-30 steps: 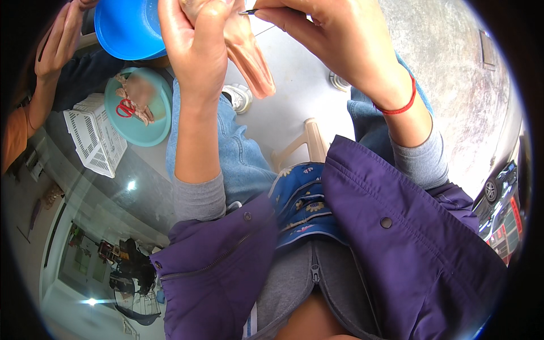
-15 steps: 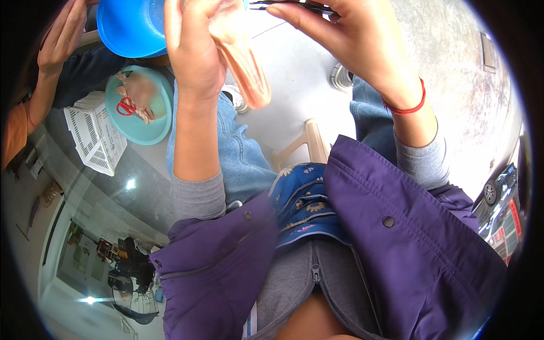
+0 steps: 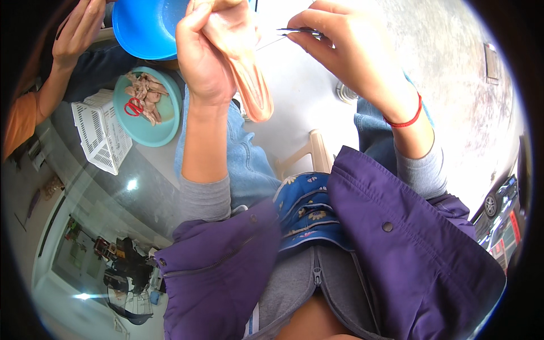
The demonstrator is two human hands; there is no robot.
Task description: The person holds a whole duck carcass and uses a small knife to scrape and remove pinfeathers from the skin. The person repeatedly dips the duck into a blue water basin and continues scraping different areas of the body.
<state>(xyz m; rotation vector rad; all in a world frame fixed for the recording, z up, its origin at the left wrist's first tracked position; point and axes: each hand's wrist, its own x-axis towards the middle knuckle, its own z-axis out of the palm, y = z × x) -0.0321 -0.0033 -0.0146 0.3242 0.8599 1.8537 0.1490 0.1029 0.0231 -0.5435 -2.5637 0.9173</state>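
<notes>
My left hand (image 3: 207,68) is closed on a limp, pale pink strip of raw meat (image 3: 253,93); the strip hangs in a long loop below my fingers. Its upper part runs off towards the top edge of the picture. To the right, my right hand (image 3: 340,39) pinches slim black tweezers (image 3: 303,32) between thumb and fingers. Their tips point left at the meat, with a gap between them and it.
A teal basin (image 3: 126,126) at the left holds meat pieces (image 3: 148,93) and red-handled scissors (image 3: 134,106). Beside it stands a white slatted crate (image 3: 102,133); behind is a blue tub (image 3: 141,31). Another person's hand (image 3: 76,37) is at the upper left. A beige stool (image 3: 309,153) shows between my knees.
My right hand has drawn the tweezers back towards me, away from the meat. The meat still hangs from my left hand. The whole view has shifted slightly.
</notes>
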